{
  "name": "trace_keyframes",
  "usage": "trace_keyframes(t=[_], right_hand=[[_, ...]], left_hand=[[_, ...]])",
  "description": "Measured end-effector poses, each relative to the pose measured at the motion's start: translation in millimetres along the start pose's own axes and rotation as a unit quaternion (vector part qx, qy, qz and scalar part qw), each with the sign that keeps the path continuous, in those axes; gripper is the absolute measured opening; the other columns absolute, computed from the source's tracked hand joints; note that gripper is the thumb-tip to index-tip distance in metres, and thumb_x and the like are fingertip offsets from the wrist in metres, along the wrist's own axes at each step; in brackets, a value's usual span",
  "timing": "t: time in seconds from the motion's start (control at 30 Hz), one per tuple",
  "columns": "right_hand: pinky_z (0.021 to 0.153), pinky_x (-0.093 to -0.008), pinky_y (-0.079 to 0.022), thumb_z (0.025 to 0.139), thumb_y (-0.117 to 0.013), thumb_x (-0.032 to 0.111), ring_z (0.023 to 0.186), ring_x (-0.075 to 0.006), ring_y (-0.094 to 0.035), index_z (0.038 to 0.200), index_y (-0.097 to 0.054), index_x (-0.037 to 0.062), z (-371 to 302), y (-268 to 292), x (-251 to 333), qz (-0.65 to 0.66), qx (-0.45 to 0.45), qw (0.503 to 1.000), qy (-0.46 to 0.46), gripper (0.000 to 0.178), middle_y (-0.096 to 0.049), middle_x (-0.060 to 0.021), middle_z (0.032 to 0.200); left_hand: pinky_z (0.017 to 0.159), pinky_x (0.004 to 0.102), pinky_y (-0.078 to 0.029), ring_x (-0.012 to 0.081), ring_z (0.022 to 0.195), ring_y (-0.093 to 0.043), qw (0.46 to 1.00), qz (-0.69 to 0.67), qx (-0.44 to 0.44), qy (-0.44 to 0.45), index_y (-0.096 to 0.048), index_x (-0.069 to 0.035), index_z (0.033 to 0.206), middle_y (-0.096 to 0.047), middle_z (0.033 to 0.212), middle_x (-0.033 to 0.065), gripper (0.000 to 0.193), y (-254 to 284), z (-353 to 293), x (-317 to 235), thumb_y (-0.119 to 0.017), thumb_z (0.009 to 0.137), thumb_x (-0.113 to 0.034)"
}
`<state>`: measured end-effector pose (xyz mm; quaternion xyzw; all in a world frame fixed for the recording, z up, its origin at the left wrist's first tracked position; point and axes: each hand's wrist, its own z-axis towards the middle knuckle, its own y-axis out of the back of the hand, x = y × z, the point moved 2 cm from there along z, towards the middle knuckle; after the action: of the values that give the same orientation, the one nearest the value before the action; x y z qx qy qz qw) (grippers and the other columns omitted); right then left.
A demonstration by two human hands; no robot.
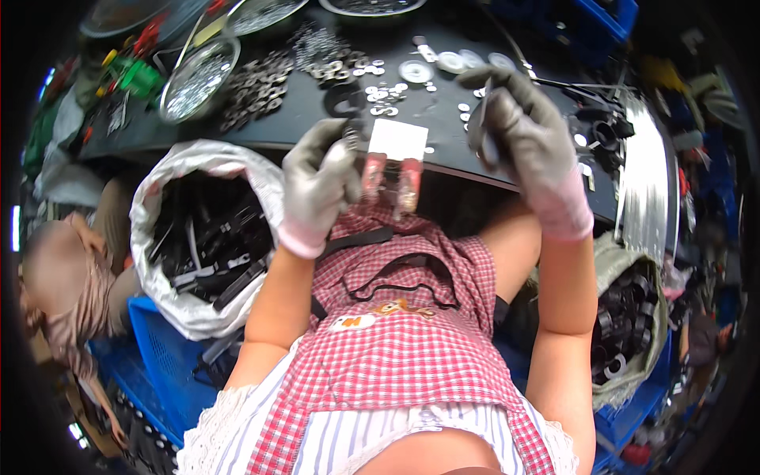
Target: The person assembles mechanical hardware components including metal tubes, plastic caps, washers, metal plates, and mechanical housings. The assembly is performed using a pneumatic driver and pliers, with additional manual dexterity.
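Grey work gloves with pink cuffs cover both my hands. My left hand (321,182) is raised by the table's near edge, thumb and fingers pinched around a small dark part (352,134) whose kind I cannot make out. To the right, my right hand (534,131) grips a dark curved piece (489,127), blurred by motion. Between the hands, a white square block (398,139) sits at the table edge, with two worn red handles (408,186) pointing toward me. Just beyond my left hand lies a black ring (345,100).
Small dark metal parts (257,83) and white washers (385,99) are spread across the dark table (309,131). A metal bowl (200,79) stands at left. White sack (210,154) with black parts, left; another sack (625,332), right. A person (79,277) sits at far left.
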<state>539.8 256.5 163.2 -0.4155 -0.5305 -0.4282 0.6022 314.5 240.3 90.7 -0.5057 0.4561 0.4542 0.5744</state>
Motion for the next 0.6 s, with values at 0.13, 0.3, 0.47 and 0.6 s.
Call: trace_keyframes(t=[0.13,0.3,0.47,0.6], right_hand=[[0.054,-0.0185,-0.042,0.094,-0.055,0.013,0.060,-0.0057,-0.050,0.151,-0.020,0.0092,-18.4,-70.6,-31.3,0.053,0.100,0.993,-0.012,0.067,-0.054,0.0004,0.074],[0.044,-0.0170,-0.036,0.083,-0.072,0.023,0.050,-0.0043,-0.049,0.152,-0.011,0.0100,-13.2,-80.2,-41.1,0.153,0.035,0.986,-0.055,0.094,-0.060,-0.0039,0.075],[0.042,-0.0162,-0.032,0.082,-0.072,0.021,0.052,-0.0031,-0.047,0.151,-0.018,0.0092,-6.7,-88.6,-49.4,0.200,0.016,0.977,-0.074,0.089,-0.059,-0.0013,0.074],[0.044,-0.0158,-0.035,0.084,-0.068,0.015,0.058,-0.0035,-0.050,0.150,-0.022,0.0083,-6.6,-87.0,-48.3,0.240,0.031,0.967,-0.074,0.081,-0.058,-0.0004,0.075]], left_hand=[[0.035,0.0163,-0.033,0.0035,0.041,-0.049,0.999,-0.048,0.004,0.003,-0.059,0.002,0.105,-0.064,0.074,0.0051,0.022,-12.1,0.4,-12.3,-0.047,0.096,-0.014],[0.040,0.0160,-0.036,0.0027,0.046,-0.051,1.000,-0.005,-0.020,-0.023,-0.061,0.001,0.104,-0.065,0.075,0.0035,0.019,-5.9,-0.2,-13.9,-0.049,0.094,-0.011],[0.058,0.0177,-0.046,0.0026,0.068,-0.057,0.996,-0.003,-0.027,-0.082,-0.063,0.002,0.103,-0.065,0.084,0.0027,0.017,-5.5,5.1,-4.0,-0.052,0.092,-0.005],[0.072,0.0222,-0.049,0.0068,0.081,-0.059,0.996,0.044,-0.026,-0.066,-0.062,0.005,0.105,-0.067,0.091,0.0063,0.023,-0.4,3.9,-6.0,-0.059,0.086,-0.007]])
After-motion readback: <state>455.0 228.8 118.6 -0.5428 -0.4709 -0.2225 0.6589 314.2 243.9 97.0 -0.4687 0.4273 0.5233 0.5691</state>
